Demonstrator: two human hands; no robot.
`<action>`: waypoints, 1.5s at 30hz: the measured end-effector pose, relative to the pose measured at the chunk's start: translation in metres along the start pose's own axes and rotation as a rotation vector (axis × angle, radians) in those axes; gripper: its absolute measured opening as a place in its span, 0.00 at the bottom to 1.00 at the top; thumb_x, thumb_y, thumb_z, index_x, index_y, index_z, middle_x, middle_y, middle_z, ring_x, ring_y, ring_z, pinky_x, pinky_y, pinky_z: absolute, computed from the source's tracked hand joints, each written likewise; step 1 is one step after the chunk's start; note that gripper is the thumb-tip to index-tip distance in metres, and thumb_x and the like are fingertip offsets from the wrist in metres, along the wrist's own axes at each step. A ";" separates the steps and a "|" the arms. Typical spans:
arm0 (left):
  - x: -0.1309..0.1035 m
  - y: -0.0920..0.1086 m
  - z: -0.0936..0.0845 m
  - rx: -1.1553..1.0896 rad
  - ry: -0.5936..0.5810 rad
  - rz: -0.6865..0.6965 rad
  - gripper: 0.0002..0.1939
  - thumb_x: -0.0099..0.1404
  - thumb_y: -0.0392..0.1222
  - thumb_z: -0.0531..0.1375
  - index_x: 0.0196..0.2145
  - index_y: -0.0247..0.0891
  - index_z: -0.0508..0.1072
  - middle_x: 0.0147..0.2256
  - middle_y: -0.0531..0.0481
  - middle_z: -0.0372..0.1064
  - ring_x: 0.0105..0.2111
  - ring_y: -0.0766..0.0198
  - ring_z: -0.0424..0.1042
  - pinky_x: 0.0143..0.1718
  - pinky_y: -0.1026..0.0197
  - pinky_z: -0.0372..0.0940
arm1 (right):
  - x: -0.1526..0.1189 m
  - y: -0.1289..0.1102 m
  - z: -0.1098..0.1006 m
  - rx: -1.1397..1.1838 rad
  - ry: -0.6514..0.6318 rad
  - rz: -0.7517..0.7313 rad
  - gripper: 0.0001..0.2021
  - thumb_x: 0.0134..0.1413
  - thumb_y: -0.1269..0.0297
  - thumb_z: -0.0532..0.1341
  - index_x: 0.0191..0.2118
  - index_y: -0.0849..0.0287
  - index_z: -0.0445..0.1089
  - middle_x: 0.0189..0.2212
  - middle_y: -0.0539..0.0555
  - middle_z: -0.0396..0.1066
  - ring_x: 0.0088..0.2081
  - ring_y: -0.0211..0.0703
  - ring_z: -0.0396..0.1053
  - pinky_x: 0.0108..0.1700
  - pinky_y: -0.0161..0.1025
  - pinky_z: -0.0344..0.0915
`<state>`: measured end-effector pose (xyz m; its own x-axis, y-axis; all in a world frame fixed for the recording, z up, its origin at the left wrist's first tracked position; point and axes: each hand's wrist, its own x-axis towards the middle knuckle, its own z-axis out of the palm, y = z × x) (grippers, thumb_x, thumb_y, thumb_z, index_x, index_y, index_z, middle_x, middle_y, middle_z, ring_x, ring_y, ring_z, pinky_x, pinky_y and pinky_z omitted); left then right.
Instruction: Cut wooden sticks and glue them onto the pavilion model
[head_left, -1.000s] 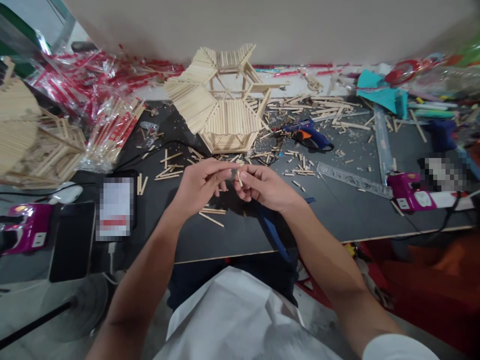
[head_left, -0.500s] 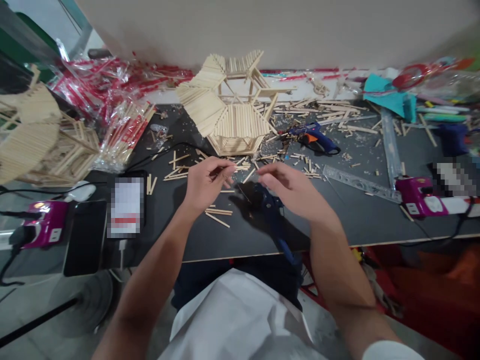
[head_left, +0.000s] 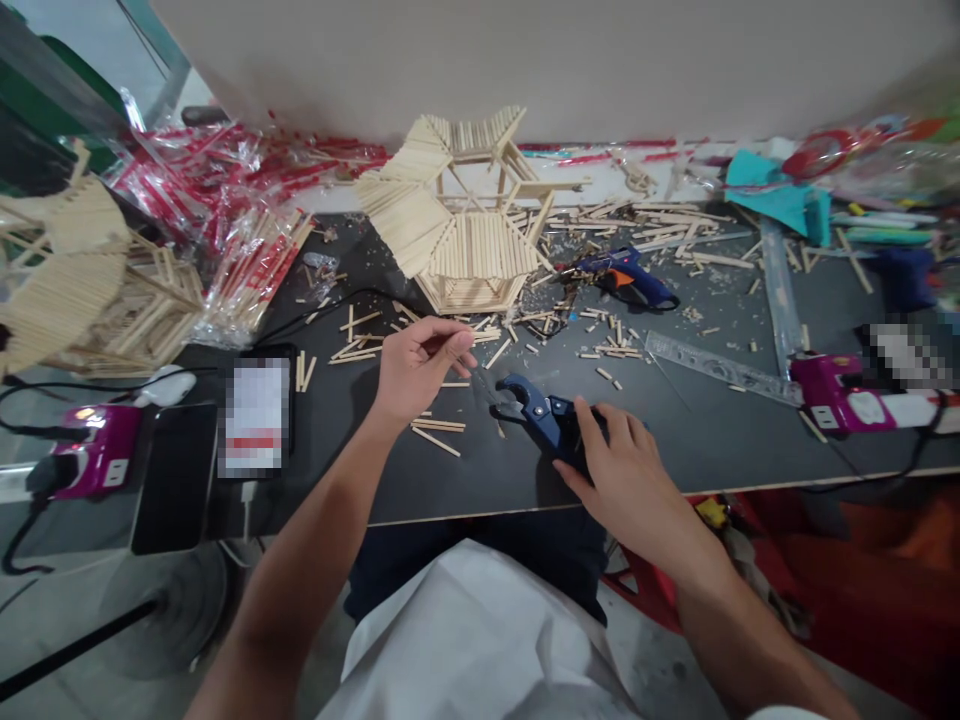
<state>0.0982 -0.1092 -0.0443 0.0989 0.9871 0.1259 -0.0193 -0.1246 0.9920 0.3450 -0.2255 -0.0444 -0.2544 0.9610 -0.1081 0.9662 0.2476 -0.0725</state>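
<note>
My left hand is pinched closed above the middle of the dark table. What its fingertips hold is too small and blurred to name; a thin line runs from them toward the cutter. My right hand has its fingers over the handles of a blue pipe cutter. The cutter's hooked jaw points up and left, its jaws apart, just right of my left hand. Beyond both hands stands a model built of wooden sticks, with slatted roof panels. Short cut sticks lie below my left hand.
A blue glue gun lies right of the model amid stick scraps. Further right are a clear ruler and a purple power adapter. Two phones, another stick model and wrapped chopsticks fill the left.
My right hand has moved down and right onto the pipe cutter's handles. The cutter has turned, its jaws now showing more clearly. My left hand stays nearly in place, pinched.
</note>
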 end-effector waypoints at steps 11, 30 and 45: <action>-0.001 -0.011 0.008 -0.009 0.096 0.005 0.16 0.64 0.52 0.66 0.36 0.34 0.76 0.22 0.53 0.74 0.21 0.69 0.74 0.23 0.68 0.72 | 0.010 -0.020 -0.013 0.786 0.042 0.176 0.24 0.71 0.49 0.48 0.60 0.61 0.65 0.51 0.63 0.72 0.51 0.54 0.71 0.55 0.50 0.66; -0.007 -0.019 0.013 0.072 0.080 0.006 0.13 0.64 0.51 0.66 0.34 0.37 0.77 0.21 0.55 0.72 0.19 0.69 0.73 0.23 0.67 0.73 | 0.032 -0.060 -0.011 1.162 0.115 0.156 0.22 0.73 0.50 0.48 0.57 0.60 0.68 0.47 0.58 0.72 0.49 0.46 0.68 0.54 0.44 0.62; -0.008 -0.018 0.013 0.170 0.068 0.079 0.10 0.66 0.46 0.64 0.32 0.37 0.75 0.24 0.54 0.71 0.20 0.69 0.72 0.22 0.66 0.73 | 0.034 -0.063 -0.009 1.050 0.124 0.126 0.22 0.73 0.51 0.47 0.59 0.59 0.66 0.49 0.59 0.72 0.49 0.48 0.69 0.53 0.46 0.63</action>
<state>0.1104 -0.1162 -0.0633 0.0366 0.9774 0.2084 0.1449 -0.2115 0.9666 0.2753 -0.2071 -0.0345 -0.0918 0.9928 -0.0767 0.4492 -0.0274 -0.8930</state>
